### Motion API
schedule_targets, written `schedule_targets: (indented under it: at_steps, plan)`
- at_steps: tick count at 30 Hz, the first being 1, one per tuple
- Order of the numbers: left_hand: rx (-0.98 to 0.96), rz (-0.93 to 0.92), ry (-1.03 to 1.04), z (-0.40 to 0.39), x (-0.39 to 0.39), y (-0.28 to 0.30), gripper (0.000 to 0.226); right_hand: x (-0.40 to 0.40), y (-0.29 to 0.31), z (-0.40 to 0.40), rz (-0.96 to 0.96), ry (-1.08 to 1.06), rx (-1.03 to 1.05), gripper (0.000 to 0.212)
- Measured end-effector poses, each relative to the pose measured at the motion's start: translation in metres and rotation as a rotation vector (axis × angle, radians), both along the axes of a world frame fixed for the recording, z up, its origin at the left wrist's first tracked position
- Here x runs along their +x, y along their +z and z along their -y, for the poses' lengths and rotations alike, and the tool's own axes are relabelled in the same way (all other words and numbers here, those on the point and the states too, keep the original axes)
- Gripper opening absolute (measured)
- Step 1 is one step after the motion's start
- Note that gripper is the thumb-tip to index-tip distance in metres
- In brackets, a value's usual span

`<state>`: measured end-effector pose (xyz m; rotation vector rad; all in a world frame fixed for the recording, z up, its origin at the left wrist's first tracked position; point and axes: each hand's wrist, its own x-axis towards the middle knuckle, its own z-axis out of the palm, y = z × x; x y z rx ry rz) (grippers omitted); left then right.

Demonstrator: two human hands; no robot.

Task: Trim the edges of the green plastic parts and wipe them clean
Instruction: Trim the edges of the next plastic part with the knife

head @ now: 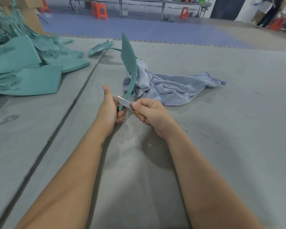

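— What are the hands doing?
— The left hand [111, 108] grips the bottom end of a green part [130, 63], fingers curled round it, thumb sticking up. The right hand [149, 111] pinches a blade [124, 101] between thumb and fingers; a bit of yellow handle shows under the fingers.
— Where does the blade sit?
— Flat against the part's narrow lower end, just above the left hand's fingers, touching its edge.
— And the part's direction?
— It stands nearly upright, long axis rising from the hands, curving slightly right and then back to a pointed tip at the top.
— What else is nearby?
— A blue cloth [172, 86] lies crumpled on the grey mat [221, 129] behind the part. A pile of parts [28, 66] lies far left, and one more curved part [100, 47] lies beyond.
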<state>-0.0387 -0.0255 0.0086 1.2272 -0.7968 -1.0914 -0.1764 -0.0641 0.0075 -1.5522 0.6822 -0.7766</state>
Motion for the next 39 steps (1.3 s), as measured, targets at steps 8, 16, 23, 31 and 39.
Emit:
schedule_targets:
  at_steps: [8,16,23,31,39]
  plan:
    - [-0.039,-0.027,-0.037,-0.001,0.002,-0.001,0.084,0.008,-0.005,-0.001,-0.076,-0.053,-0.074,0.03]
    - [-0.033,0.044,-0.055,-0.001,0.004,-0.004,0.071,0.008,-0.01,0.003,-0.069,-0.116,-0.095,0.032]
    - [-0.021,0.028,-0.041,0.0,0.002,-0.002,0.076,0.009,-0.013,0.005,-0.011,-0.171,-0.107,0.03]
    - [-0.01,0.096,-0.057,-0.006,0.0,0.0,0.076,-0.001,-0.009,0.013,0.323,-0.208,0.16,0.029]
    - [-0.042,0.039,-0.067,-0.004,0.0,-0.001,0.076,0.005,-0.011,0.005,-0.019,-0.091,-0.145,0.029]
